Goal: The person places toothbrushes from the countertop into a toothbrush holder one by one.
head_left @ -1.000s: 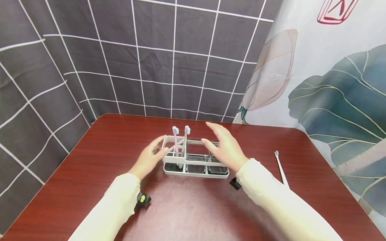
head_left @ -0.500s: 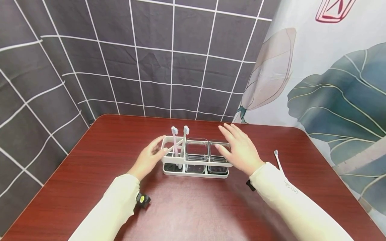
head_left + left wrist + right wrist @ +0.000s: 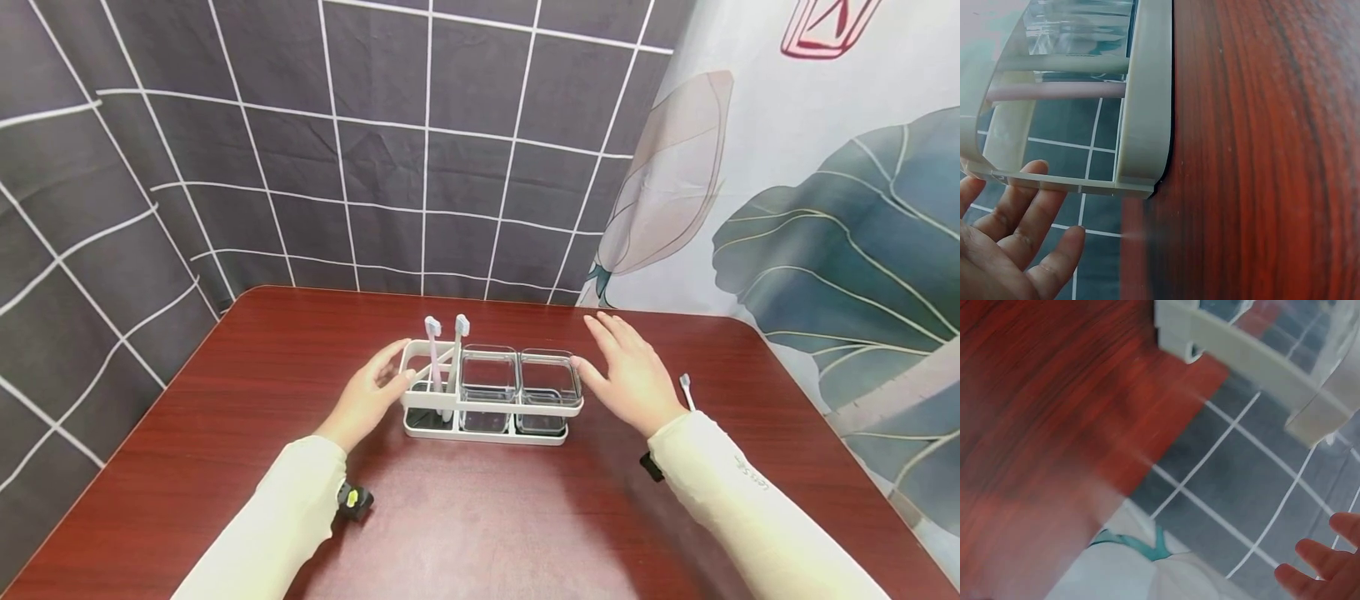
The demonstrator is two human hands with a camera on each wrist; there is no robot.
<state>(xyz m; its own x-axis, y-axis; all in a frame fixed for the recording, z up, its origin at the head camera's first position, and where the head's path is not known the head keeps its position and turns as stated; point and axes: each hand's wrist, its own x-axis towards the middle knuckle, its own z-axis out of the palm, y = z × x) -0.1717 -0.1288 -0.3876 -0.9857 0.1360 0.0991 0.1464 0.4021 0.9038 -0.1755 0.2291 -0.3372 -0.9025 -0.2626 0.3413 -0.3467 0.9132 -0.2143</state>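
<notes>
A white two-tier toothbrush holder [image 3: 491,439] stands on the table in the head view. In its left compartment a pink-handled toothbrush [image 3: 435,358] and a grey-green-handled toothbrush [image 3: 457,354] stand heads up. Two clear cups [image 3: 487,375] fill the places to their right. My left hand [image 3: 363,400] holds the holder's left end, thumb toward the front corner and fingers toward the back. In the left wrist view, fingertips [image 3: 1035,167] lie against the end rail. Beyond the holder's right end, my right hand [image 3: 630,379] hovers with fingers extended, gripping nothing.
Another toothbrush [image 3: 687,388] lies on the red-brown table [image 3: 480,517] at the right, partly hidden by my right sleeve. A dark grid-patterned curtain [image 3: 382,167] hangs behind the table, with a leaf-print curtain [image 3: 825,250] at the right.
My right hand has moved away to the right, from over the right cup to beyond the holder's end, uncovering that cup. My left hand stays at the left end.
</notes>
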